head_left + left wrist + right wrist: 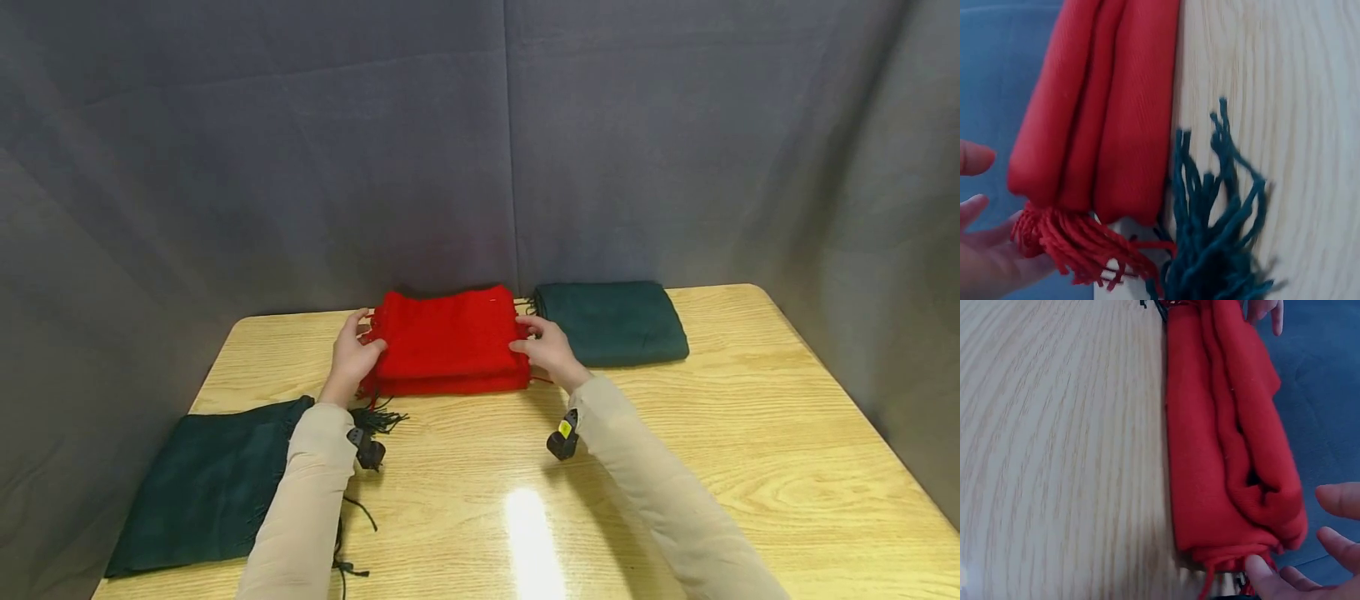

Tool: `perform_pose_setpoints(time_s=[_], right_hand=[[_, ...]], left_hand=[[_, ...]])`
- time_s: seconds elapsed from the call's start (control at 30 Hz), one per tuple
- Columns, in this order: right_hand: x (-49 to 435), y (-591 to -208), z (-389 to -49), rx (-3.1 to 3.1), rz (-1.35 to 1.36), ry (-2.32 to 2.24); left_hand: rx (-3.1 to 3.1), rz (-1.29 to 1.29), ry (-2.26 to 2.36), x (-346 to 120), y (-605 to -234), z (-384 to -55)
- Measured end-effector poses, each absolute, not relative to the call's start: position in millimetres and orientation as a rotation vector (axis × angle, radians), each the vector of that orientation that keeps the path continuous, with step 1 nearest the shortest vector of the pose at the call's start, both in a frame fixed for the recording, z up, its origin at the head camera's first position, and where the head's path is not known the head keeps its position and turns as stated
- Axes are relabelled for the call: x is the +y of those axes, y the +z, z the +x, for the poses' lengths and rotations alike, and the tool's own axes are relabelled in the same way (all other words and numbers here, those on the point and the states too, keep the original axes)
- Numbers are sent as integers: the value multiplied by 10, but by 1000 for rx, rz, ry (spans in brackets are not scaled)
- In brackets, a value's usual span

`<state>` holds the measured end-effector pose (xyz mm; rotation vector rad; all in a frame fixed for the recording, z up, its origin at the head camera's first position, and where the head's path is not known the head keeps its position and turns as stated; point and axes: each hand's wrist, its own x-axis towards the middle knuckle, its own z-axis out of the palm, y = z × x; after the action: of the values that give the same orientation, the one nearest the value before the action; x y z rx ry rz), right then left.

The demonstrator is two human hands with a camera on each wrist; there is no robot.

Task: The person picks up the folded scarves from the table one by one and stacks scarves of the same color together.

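A red fringed scarf [450, 337] lies folded in layers at the back of the table. At its left end is my left hand [354, 350], fingers spread and thumb over the scarf's edge in the head view. The left wrist view shows the red fringe [1079, 244] hanging beside that palm. My right hand [551, 343] is at the opposite end, its fingers apart. In the right wrist view, the right thumb [1263, 575] touches the scarf's end, while the other fingers [1341, 547] extend past it.
A folded dark green scarf [615, 323] lies at the back right, close to my right hand. Another dark green scarf [210, 487] is spread at the left under my left forearm, its fringe [378, 417] reaching toward the red one. A grey curtain [420, 167] hangs behind the wooden table [750, 433].
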<state>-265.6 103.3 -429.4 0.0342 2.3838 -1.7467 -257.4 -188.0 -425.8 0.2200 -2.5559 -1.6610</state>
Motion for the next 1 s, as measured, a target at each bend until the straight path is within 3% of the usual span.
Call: perform_pose_setpoints(time_s=[1.0], right_hand=[[1357, -4003, -2304, 2271, -233, -1891]], left_hand=[[-2342, -147, -1740, -1650, -4023, -2046]])
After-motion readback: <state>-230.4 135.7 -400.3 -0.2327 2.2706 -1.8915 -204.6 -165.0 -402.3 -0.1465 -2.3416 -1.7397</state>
